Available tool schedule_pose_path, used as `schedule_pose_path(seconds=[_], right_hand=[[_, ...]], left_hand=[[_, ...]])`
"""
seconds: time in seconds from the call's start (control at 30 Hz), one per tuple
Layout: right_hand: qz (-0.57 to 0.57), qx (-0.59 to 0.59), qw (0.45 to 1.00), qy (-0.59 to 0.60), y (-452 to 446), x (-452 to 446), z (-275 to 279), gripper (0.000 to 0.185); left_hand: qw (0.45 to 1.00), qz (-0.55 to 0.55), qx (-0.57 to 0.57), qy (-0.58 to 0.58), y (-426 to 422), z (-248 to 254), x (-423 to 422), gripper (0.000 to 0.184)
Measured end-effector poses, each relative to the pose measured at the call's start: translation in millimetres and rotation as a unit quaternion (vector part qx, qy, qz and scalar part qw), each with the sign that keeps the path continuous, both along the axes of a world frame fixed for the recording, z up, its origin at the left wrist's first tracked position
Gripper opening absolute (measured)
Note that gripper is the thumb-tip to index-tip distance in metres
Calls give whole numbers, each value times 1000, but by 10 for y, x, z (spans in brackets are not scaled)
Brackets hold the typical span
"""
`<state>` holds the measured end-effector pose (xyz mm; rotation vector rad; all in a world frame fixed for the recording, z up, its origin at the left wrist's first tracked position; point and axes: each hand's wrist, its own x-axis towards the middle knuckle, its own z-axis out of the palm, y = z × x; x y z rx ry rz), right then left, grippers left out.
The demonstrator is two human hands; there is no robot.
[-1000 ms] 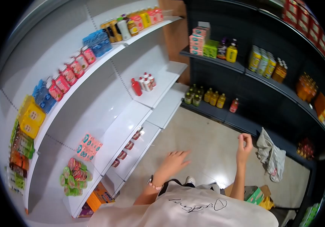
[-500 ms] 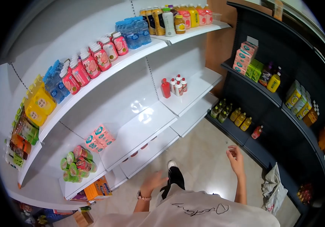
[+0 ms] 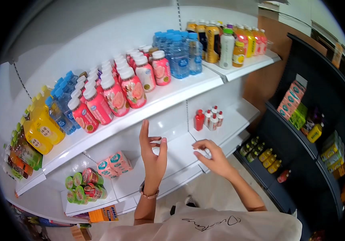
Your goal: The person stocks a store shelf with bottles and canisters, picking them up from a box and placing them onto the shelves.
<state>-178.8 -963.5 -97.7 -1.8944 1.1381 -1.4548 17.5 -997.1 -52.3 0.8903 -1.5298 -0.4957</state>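
My left hand point(image 3: 153, 154) is raised just below the front edge of the upper white shelf point(image 3: 172, 93), its index finger pointing up and its thumb apart. It holds nothing. Nearest above it are pink-labelled drink bottles point(image 3: 133, 90) with white caps, standing in rows. Farther right and a little lower, my right hand point(image 3: 214, 158) is in the air over the lower shelf, thumb and fingers apart and nothing visible between them. Behind it, a red bottle point(image 3: 199, 120) and several white-and-red bottles point(image 3: 213, 119) stand on the lower shelf.
Blue-capped water bottles point(image 3: 179, 56) and yellow bottles point(image 3: 212, 42) fill the upper shelf's right. Yellow packs point(image 3: 46, 124) stand left. Green-lidded cups point(image 3: 78, 188) and pink packs point(image 3: 114, 164) sit lower left. Dark shelving point(image 3: 301, 164) with drinks rises on the right.
Both my hands have risen from beside my body and moved forward toward the shelves. The view has drawn nearer the upper shelf, whose bottles now look larger.
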Motion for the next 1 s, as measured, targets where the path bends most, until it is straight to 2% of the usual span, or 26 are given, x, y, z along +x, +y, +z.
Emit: schedule_pose_path(seconds=[0.03,0.1,0.17,0.23,0.37,0.43,0.5,0.57,0.63,0.7,0.73,0.77,0.8,0.83,0.87,0.9,0.93,1.0], right_hand=[[6,-3,1000,-1,-155,102,141,26],[-38,-189,975,113,-496,260,536,33],[-31,-193,978,75,-738,438,844,42],[-28,-225,971,70,-1092,607,1005,54],[48,-128,991,-6,-1533,903,1109,66],[50,28,998,36,-1385,979,1312,77],[44,3,999,18,-1502,1001,1158,83],[20,-107,994,-3,-1563,961,1065,82],[25,-156,987,-34,-1487,761,956,81],[15,-233,970,-68,-1273,487,838,81],[44,-184,979,-69,-1072,255,765,86],[70,-181,976,-95,-941,88,684,89],[86,-165,976,-109,-770,-91,574,93],[84,-146,970,-174,-663,-152,411,94],[82,-131,958,-242,-556,-215,248,96],[47,-170,956,-236,-541,-289,173,96],[9,-207,951,-230,-526,-365,103,97],[-2,-111,942,-316,-306,-597,121,101]], left_hand=[[1000,6,-3,-1,-58,70,38,66],[999,35,-36,-5,-167,191,109,68],[998,38,-41,-26,-275,199,162,71],[999,34,34,8,-277,229,151,70],[999,17,31,-22,-474,176,207,76],[997,19,63,-26,-440,218,204,77],[997,46,40,-41,-436,214,189,75],[997,38,60,-19,-384,264,165,72],[997,26,75,-5,-356,269,135,70],[989,34,-76,-120,-347,218,30,65],[993,1,-68,-98,-296,176,-75,64],[980,-26,-105,-168,-319,119,-104,78],[986,-104,-122,-49,-339,-34,-345,85],[972,-179,-133,72,-378,-193,-626,92],[956,-174,-224,68,-490,-258,-872,96],[954,-197,-210,86,-480,-264,-1304,96],[944,-126,-211,218,-370,-247,-1795,98],[911,-145,-236,306,-372,-253,-2112,93]])
